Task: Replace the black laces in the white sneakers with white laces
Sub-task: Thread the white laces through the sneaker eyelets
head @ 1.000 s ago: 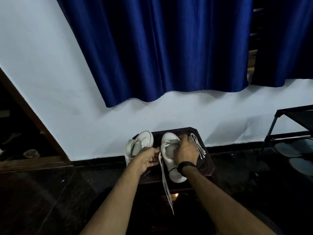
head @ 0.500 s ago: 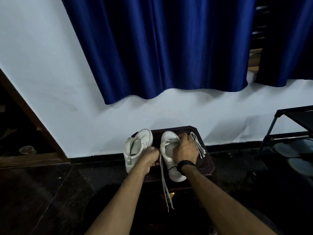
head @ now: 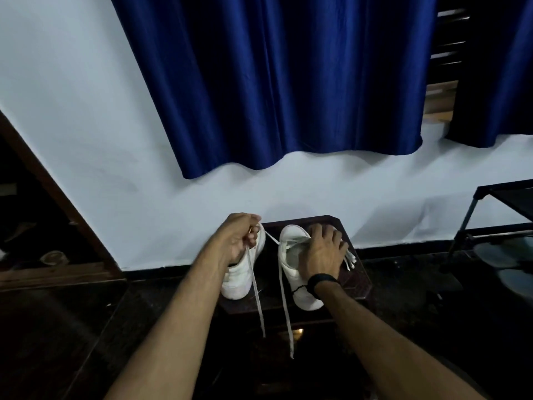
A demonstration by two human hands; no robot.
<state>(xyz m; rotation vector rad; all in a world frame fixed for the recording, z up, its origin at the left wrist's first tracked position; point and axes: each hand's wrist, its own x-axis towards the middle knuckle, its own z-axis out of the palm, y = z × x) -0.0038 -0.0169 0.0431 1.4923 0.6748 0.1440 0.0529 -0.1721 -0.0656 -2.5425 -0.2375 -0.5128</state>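
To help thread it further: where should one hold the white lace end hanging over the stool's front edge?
Pinch the white lace near its free tip, coming from the front: that end hangs loose below the stool, clear of both hands.

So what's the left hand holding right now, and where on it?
The left hand pinches a white lace partway along, pulled from the right sneaker; its free end hangs down.
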